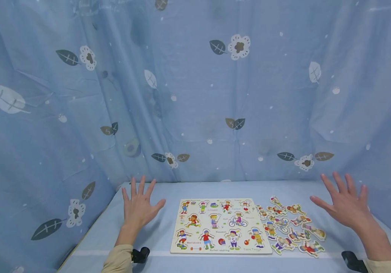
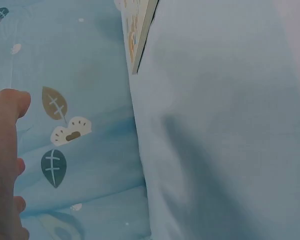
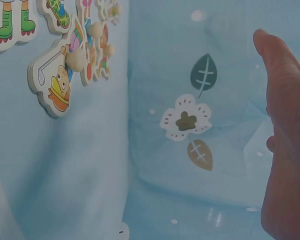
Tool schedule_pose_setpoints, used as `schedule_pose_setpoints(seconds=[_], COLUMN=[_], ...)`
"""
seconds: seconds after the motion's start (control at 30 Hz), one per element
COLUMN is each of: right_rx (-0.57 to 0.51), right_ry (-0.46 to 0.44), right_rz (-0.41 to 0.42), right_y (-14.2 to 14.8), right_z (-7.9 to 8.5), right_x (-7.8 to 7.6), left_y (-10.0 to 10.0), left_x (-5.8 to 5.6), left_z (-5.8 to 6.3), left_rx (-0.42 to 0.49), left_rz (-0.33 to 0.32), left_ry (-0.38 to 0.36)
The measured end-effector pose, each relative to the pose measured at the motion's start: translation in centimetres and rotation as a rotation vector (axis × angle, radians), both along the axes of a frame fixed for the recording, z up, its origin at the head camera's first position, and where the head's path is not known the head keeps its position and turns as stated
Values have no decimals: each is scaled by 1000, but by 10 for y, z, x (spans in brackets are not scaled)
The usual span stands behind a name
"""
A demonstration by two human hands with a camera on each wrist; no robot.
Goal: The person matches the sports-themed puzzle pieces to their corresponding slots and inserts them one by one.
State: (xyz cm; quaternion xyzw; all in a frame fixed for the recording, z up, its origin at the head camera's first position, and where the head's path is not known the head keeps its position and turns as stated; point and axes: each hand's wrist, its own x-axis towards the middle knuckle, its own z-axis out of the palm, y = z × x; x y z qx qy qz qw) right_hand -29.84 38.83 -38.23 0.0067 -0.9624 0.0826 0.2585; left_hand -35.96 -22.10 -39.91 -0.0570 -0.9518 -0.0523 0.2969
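A flat puzzle board [image 1: 202, 223] printed with children playing sports lies on the table. Right beside it, several loose puzzle pieces [image 1: 297, 235] lie in a scattered pile, some overlapping. Wooden knobs stand up from pieces such as the golfer piece [image 3: 57, 95] in the right wrist view. My left hand [image 1: 139, 210] is raised to the left of the board, fingers spread, holding nothing. To the right of the pieces my right hand [image 1: 349, 206] is also raised with spread fingers and touches nothing. The left wrist view catches just one edge of the board.
A light blue cloth [image 1: 161, 261] covers the table. Behind and at the sides hangs a blue curtain [image 1: 195, 94] with leaves and flowers, meeting the table's back edge. Each wrist carries a black camera mount [image 1: 141, 255].
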Motion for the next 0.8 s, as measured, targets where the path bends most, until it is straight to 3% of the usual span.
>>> schedule_pose_setpoints(seconds=[0.43,0.8], right_rx=[-10,-12], right_ry=[10,-6], right_rz=[6,15], right_y=[-1,-1], right_z=[-5,-5], right_x=[-3,-4], left_y=[2,4], left_x=[1,6], left_z=[-2,1], left_rx=[139,232], left_rz=[-20,-126], left_ry=[-249,-340])
